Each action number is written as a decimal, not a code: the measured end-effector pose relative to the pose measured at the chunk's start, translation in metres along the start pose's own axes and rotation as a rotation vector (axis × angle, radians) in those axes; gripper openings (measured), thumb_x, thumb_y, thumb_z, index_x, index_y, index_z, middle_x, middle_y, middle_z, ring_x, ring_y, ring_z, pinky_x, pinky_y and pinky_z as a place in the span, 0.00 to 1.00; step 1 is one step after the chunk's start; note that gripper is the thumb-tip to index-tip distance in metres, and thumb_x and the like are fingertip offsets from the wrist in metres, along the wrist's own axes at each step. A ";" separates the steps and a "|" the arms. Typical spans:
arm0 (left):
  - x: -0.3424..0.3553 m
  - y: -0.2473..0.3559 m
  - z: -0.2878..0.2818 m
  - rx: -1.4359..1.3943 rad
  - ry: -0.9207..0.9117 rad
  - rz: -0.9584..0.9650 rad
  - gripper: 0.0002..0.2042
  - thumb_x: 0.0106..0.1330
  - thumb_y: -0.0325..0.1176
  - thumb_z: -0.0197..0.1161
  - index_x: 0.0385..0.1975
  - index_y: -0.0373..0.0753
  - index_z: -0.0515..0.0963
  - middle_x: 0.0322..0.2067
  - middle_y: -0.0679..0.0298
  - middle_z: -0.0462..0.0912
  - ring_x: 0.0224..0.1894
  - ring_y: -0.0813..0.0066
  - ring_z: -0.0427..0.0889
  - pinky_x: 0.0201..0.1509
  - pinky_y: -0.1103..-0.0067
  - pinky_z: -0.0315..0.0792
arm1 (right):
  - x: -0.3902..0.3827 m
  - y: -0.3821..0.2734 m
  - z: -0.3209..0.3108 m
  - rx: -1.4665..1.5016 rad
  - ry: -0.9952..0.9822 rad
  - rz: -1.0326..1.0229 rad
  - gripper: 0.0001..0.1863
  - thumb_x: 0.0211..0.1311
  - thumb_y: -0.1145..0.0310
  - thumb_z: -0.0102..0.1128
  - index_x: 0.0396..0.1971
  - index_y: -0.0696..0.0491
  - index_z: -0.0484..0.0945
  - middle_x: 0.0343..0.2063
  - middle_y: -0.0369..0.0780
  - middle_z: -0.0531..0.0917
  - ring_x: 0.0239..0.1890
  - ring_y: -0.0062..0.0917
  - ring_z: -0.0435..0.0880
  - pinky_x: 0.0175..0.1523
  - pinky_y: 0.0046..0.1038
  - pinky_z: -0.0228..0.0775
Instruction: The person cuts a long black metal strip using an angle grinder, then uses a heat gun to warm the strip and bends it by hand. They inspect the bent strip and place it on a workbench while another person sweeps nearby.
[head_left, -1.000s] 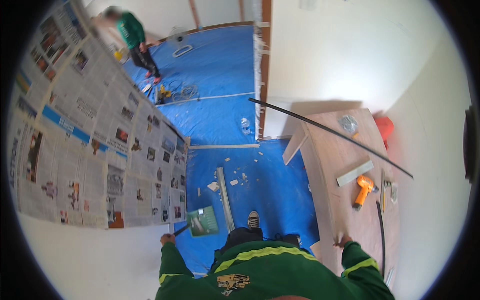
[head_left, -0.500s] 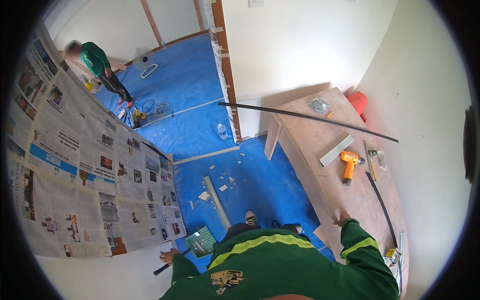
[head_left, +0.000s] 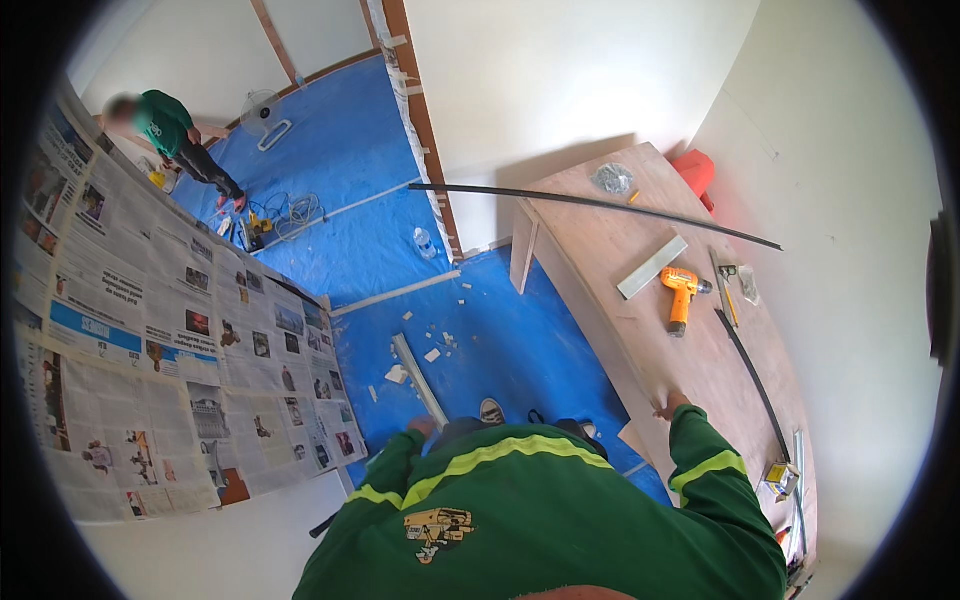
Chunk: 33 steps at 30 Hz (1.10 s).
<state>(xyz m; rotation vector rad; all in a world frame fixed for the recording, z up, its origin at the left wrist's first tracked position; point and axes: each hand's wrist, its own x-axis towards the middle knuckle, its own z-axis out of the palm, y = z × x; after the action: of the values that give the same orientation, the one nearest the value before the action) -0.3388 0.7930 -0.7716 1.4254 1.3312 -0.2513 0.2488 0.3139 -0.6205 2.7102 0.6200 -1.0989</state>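
The left hand (head_left: pixel 422 427) is near the metal strip (head_left: pixel 418 378) on the blue sheet (head_left: pixel 530 340), the right hand (head_left: pixel 675 403) at the desk's (head_left: pixel 600 240) long edge — I can't tell their fingers' grip. Stepping on the strip could cause a slip.

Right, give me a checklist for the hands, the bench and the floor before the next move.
1. Right hand at the wooden bench edge: ok.
2. Left hand gripping something: cannot tell; it is near the metal channel.
3. Orange drill lying clear of the bench edge: ok.
4. Long black strip fully on the bench: not ok; one end juts past the far left side.
5. Blue sheet free of scraps: not ok; white scraps lie on it.
6. Co-worker away from both hands: ok.
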 end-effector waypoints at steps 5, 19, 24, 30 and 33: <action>0.011 0.011 -0.014 1.007 -0.012 0.551 0.12 0.63 0.45 0.71 0.36 0.43 0.89 0.46 0.57 0.91 0.50 0.49 0.89 0.54 0.53 0.83 | -0.002 0.001 -0.001 0.000 0.042 -0.023 0.40 0.49 0.46 0.90 0.52 0.63 0.88 0.45 0.54 0.92 0.53 0.46 0.92 0.61 0.44 0.83; -0.003 0.039 0.019 0.232 -0.151 0.141 0.25 0.71 0.51 0.71 0.60 0.43 0.89 0.55 0.56 0.93 0.56 0.63 0.91 0.64 0.66 0.82 | 0.001 0.000 0.005 -0.048 0.038 -0.046 0.32 0.49 0.48 0.89 0.45 0.58 0.92 0.45 0.54 0.92 0.54 0.48 0.92 0.60 0.46 0.83; -0.008 0.061 0.020 0.207 -0.210 0.172 0.24 0.72 0.48 0.70 0.60 0.40 0.88 0.54 0.57 0.93 0.56 0.64 0.91 0.64 0.67 0.81 | -0.005 -0.011 -0.010 -0.048 -0.066 -0.023 0.31 0.50 0.49 0.89 0.46 0.57 0.92 0.47 0.54 0.92 0.54 0.48 0.91 0.60 0.45 0.83; 0.004 0.067 0.031 0.114 -0.278 0.167 0.22 0.74 0.45 0.70 0.60 0.37 0.87 0.53 0.59 0.93 0.55 0.65 0.90 0.64 0.67 0.81 | -0.007 -0.011 -0.009 -0.008 -0.060 -0.031 0.23 0.51 0.54 0.88 0.41 0.54 0.95 0.46 0.52 0.93 0.54 0.48 0.92 0.62 0.44 0.82; 0.005 0.071 0.035 0.049 -0.314 0.165 0.21 0.74 0.43 0.69 0.60 0.35 0.86 0.52 0.59 0.92 0.54 0.65 0.90 0.63 0.68 0.81 | -0.008 -0.012 -0.010 0.005 -0.072 -0.009 0.23 0.51 0.54 0.88 0.42 0.55 0.95 0.46 0.53 0.93 0.55 0.48 0.92 0.62 0.45 0.82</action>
<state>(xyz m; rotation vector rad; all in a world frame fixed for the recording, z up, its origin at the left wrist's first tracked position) -0.2635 0.7864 -0.7494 1.4593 0.9534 -0.3832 0.2445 0.3248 -0.6077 2.6608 0.6193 -1.1961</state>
